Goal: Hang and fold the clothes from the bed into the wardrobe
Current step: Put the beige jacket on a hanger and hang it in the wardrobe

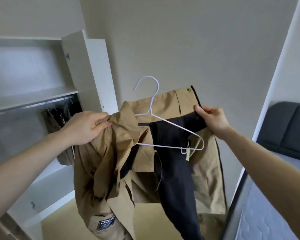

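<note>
A tan jacket (111, 170) with a dark lining hangs in the air in front of me, half on a white wire hanger (163, 122). My left hand (87, 127) grips a bunched tan shoulder at the hanger's left end. My right hand (213, 118) pinches the jacket's front edge near a snap button and holds that side up and open. The hanger's right arm lies bare over the dark lining; its hook points up. The open wardrobe (87, 70) stands to the left.
Inside the wardrobe, a rail (57, 100) under a white shelf carries several dark and olive garments (59, 116). A white door panel (97, 73) stands open beside it. The mattress (267, 213) is at the lower right, a dark headboard (287, 129) beyond it.
</note>
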Action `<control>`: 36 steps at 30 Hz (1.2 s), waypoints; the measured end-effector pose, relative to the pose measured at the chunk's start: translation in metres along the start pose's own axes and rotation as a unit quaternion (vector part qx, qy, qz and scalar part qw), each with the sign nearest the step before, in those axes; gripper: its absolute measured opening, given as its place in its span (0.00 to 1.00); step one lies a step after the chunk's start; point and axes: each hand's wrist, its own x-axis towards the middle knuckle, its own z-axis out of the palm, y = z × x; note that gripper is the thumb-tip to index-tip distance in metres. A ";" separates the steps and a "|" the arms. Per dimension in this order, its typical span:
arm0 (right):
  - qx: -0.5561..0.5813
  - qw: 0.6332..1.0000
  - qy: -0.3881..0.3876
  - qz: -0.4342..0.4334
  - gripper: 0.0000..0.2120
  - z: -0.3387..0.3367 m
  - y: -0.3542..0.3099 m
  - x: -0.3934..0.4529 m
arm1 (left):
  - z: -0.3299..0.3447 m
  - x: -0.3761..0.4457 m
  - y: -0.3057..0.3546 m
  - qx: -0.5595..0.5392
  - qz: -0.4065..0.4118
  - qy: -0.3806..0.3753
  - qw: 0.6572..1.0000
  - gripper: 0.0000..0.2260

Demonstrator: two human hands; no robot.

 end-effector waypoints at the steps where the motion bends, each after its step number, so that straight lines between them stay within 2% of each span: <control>1: -0.014 1.000 0.001 -0.021 0.13 -0.003 -0.015 0.001 | 0.002 0.001 -0.002 0.017 -0.007 -0.003 1.000 0.18; 5: -0.041 0.993 -0.004 -0.108 0.12 0.004 -0.079 -0.013 | 0.016 0.003 -0.011 0.065 -0.042 -0.020 0.997 0.19; 8: -0.065 0.987 -0.019 -0.148 0.13 0.025 -0.103 -0.042 | 0.033 0.002 -0.013 0.032 -0.116 0.007 0.993 0.16; 11: -0.107 0.978 -0.094 -0.149 0.15 0.050 -0.096 -0.079 | 0.044 0.002 -0.013 0.000 -0.192 0.031 0.981 0.16; 14: -0.079 0.978 -0.146 -0.126 0.14 0.063 -0.088 -0.100 | 0.048 -0.001 -0.013 -0.024 -0.229 0.028 0.973 0.17; 17: -0.019 0.977 -0.205 -0.051 0.07 0.080 -0.075 -0.110 | 0.049 0.002 -0.003 -0.088 -0.237 0.023 0.967 0.17; 20: -0.061 0.966 -0.251 -0.016 0.07 0.108 -0.038 -0.129 | 0.050 0.011 0.014 -0.127 -0.237 0.018 0.963 0.16; 24: -0.049 0.966 -0.238 -0.086 0.08 0.140 -0.014 -0.143 | 0.048 0.021 0.030 -0.140 -0.237 0.014 0.961 0.13; 27: -0.035 0.971 -0.225 -0.080 0.06 0.156 -0.010 -0.134 | 0.049 0.021 0.039 -0.157 -0.247 0.010 0.956 0.13; 29: -0.067 0.969 -0.215 -0.105 0.04 0.155 -0.006 -0.124 | 0.052 0.015 0.042 -0.176 -0.245 0.013 0.953 0.14; 31: -0.115 0.952 -0.252 -0.130 0.05 0.141 -0.009 -0.117 | 0.050 0.007 0.036 -0.182 -0.249 0.025 0.951 0.15; 34: -0.220 0.907 -0.317 -0.167 0.17 0.109 -0.022 -0.110 | 0.041 -0.007 0.016 -0.173 -0.266 0.040 0.947 0.10; 36: -0.252 0.905 -0.256 -0.227 0.15 0.090 -0.033 -0.099 | 0.034 -0.018 0.001 -0.167 -0.263 0.055 0.949 0.08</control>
